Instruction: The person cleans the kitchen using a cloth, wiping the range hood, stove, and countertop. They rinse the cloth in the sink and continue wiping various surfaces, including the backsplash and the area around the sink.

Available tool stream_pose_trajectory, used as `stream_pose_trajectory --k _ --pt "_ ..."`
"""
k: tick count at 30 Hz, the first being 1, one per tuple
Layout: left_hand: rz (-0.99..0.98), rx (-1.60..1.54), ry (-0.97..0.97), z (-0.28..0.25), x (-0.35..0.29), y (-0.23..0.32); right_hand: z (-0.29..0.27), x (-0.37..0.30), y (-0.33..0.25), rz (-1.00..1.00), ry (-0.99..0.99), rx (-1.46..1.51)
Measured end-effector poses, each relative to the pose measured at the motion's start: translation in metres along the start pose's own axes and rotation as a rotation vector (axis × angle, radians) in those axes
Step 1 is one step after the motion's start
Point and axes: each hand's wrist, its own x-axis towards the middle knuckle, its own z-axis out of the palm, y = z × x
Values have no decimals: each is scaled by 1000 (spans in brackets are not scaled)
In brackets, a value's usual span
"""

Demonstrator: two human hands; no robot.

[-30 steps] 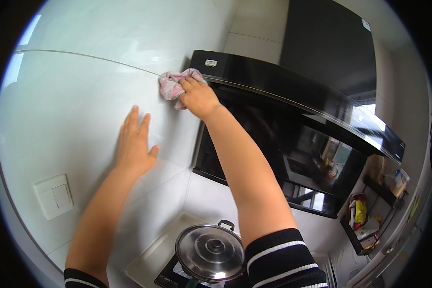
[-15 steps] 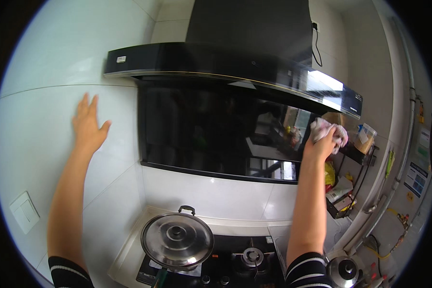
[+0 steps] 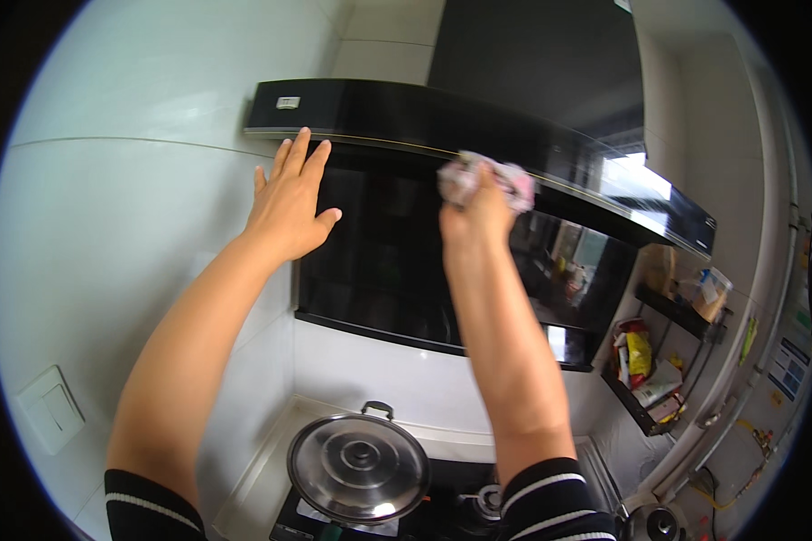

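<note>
A black range hood point(image 3: 361, 113) spans the wall, with a glossy black panel point(image 3: 379, 261) below it. My right hand point(image 3: 480, 212) grips a crumpled pink-and-white cloth point(image 3: 460, 180) in front of the hood's lower edge, near its middle. Motion blurs the cloth slightly, and I cannot tell whether it touches the hood. My left hand point(image 3: 290, 200) is raised with fingers spread, its tips close to the hood's lower left edge. That hand holds nothing; contact with the hood cannot be made out.
Below, a lidded steel pan point(image 3: 359, 469) stands on a black gas cooktop point(image 3: 451, 505). A black wall rack point(image 3: 672, 311) with packets and a jar hangs at the right. A lidded pot point(image 3: 651, 525) sits at lower right, and a light switch point(image 3: 51, 410) is on the left wall.
My right hand has carried the cloth leftward and up from the panel's right end to the hood's lower edge. My left hand has left the tiled wall and moved right, toward the hood.
</note>
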Motion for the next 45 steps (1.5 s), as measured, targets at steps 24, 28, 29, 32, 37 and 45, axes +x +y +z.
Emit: stream_pose_trajectory --k 24,28,29,32,37,45 --pt "61 -288 174 63 30 125 -45 32 -114 352 -383 -146" --pt "48 -254 156 61 26 183 -77 42 -254 175 69 -343" --pt "52 -254 145 64 22 197 -102 59 -288 86 140 -366" --pt "54 -236 122 62 10 227 -167 106 -394 -39 285 -307" --pt "41 -224 70 62 -16 240 -230 148 -495 -252 415 -314" --pt "212 -725 70 98 -82 283 -215 -13 -502 -235 187 -587"
